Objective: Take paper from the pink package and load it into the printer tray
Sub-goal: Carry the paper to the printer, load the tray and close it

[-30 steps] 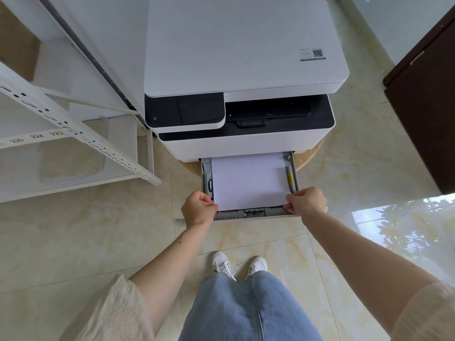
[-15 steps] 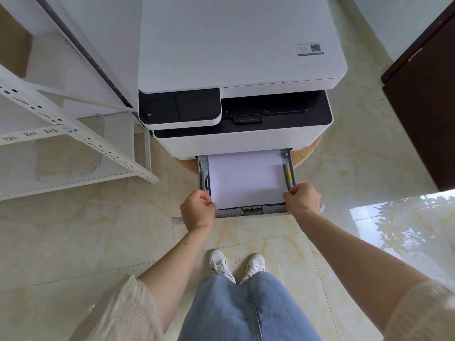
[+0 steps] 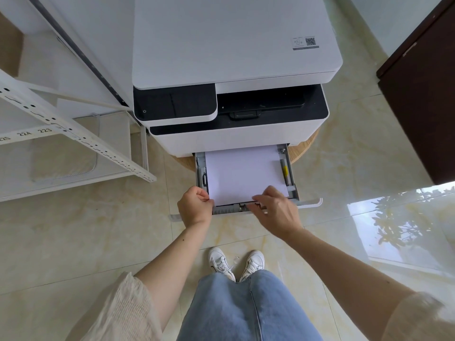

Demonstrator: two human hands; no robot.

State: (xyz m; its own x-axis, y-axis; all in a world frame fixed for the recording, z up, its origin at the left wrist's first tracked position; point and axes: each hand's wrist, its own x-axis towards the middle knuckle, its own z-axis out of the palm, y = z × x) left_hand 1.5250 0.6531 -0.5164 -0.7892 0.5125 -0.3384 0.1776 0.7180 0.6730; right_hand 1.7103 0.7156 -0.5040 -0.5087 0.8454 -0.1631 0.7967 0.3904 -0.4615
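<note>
Nearest, at 6 o'clock: blue jeans [image 3: 248, 308] and a pair of white sneakers [image 3: 236, 264] on the glossy marble-look floor tiles [image 3: 73, 242]. Just beyond, at centre: left hand [image 3: 195, 206], curled closed, fingertips pinching the near left corner of the paper stack [image 3: 243, 175]. Right hand [image 3: 275, 210], fingers loosely spread and bent, tips at the near edge of the stack by the tray's front guide; whether gripping the paper cannot be told. Pulled-out grey printer tray [image 3: 291, 178], holding that white stack flat between its side guides, a yellow tab [image 3: 285, 172] along the right rail. Toward 12 o'clock: white printer [image 3: 234, 45] with black control panel [image 3: 174, 102], seated on a round wooden stand [image 3: 305, 148]. At 9 o'clock: white metal shelving [image 3: 73, 136] with number labels. At 2 o'clock: dark brown cabinet [image 3: 423, 94].
</note>
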